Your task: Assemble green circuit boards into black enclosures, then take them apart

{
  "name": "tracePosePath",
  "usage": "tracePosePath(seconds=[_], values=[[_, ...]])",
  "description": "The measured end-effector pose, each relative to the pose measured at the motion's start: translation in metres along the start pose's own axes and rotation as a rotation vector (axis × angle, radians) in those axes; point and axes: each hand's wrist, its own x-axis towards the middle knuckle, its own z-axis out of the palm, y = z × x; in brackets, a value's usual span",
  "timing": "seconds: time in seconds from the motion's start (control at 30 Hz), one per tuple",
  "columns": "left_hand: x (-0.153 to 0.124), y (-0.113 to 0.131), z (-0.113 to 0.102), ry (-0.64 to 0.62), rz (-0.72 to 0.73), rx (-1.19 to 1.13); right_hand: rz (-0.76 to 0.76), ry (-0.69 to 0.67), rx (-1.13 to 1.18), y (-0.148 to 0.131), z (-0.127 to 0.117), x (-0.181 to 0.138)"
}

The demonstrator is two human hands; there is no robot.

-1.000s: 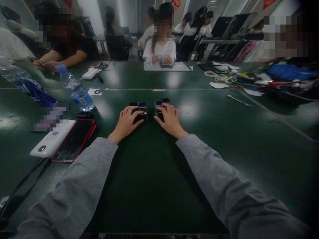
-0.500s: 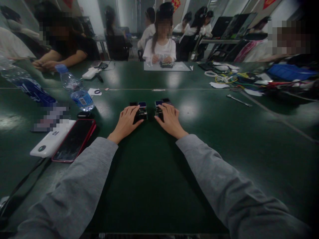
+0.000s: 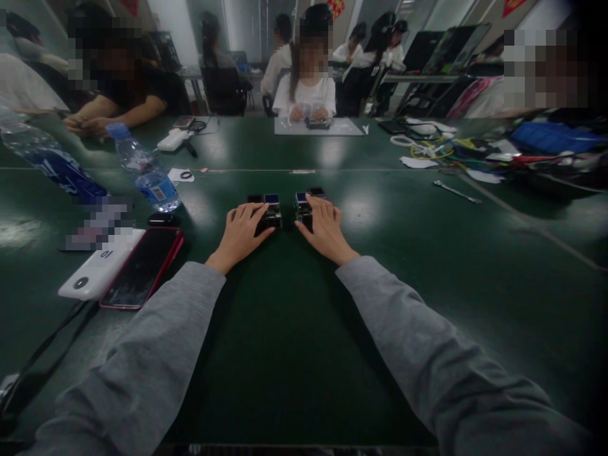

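Note:
Two small circuit boards with little screens lie side by side on the dark green table, a narrow gap between them. My left hand [image 3: 243, 229] wraps over the left circuit board [image 3: 274, 217], fingers across its top and thumb by its near edge. Likewise, my right hand [image 3: 327, 229] covers much of the right circuit board [image 3: 301, 204], its thumb at the near left corner. The small screens at the far ends stay visible; the parts under my palms are hidden.
To the left are a red-cased phone [image 3: 142, 269], a white power bank [image 3: 97, 266] and a water bottle [image 3: 149, 174]. A wrench [image 3: 456, 191] lies at right, before a heap of cables [image 3: 536, 158]. Across the table, a person works over a grey mat [image 3: 289, 128].
Almost nothing differs. Both hands keep their places on the circuit boards, and the whole view has shifted very slightly.

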Motion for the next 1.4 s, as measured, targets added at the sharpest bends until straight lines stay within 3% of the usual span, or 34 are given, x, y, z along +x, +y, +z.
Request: tracePosePath(seconds=[0.83, 1.4], values=[[0.003, 0.0032, -0.0006, 0.028, 0.008, 0.044, -0.001, -0.057, -0.059, -0.0008, -0.0027, 0.0016], [0.006, 0.0098, -0.0045, 0.0, -0.027, 0.038, 0.004, -0.017, -0.02, -0.0008, -0.0009, 0.0006]])
